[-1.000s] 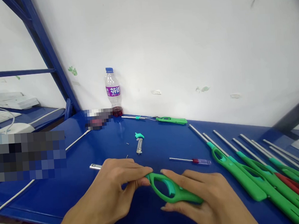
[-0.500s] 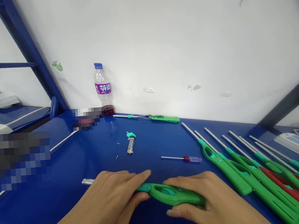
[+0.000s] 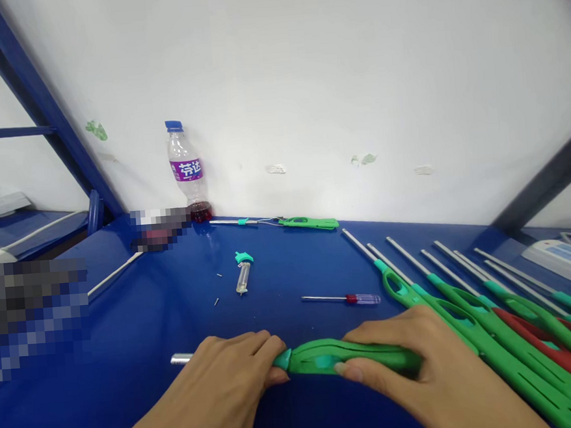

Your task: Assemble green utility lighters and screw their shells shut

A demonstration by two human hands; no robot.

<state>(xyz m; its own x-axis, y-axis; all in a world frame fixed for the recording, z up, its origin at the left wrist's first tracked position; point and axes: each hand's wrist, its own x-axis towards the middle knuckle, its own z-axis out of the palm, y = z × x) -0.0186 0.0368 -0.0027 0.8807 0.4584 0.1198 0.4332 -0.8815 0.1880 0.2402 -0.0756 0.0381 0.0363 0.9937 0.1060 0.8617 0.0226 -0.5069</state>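
Both hands hold one long-necked gas lighter (image 3: 315, 355) with a green handle, lying level just above the blue table. My left hand (image 3: 233, 380) is closed around its metal barrel near the teal collar; the silver tip (image 3: 181, 359) sticks out to the left. My right hand (image 3: 403, 362) grips the rear of the handle, thumb near the teal trigger. Beyond them lies a screwdriver (image 3: 343, 299) with a red and clear purple handle. Further left are a clear fuel tank with a teal top (image 3: 243, 275) and two small screws (image 3: 216, 302).
Several green and red lighters (image 3: 520, 347) lie side by side at the right. An opened lighter (image 3: 310, 223) with wires rests along the wall. A bottle (image 3: 187, 172) holding some dark red drink stands at the back left, near a white cable (image 3: 116, 273). A white device (image 3: 563, 266) sits far right.
The lighter has rolled about its long axis, so its narrow edge and trigger now face me. Both hands have shifted a little to the right with it.
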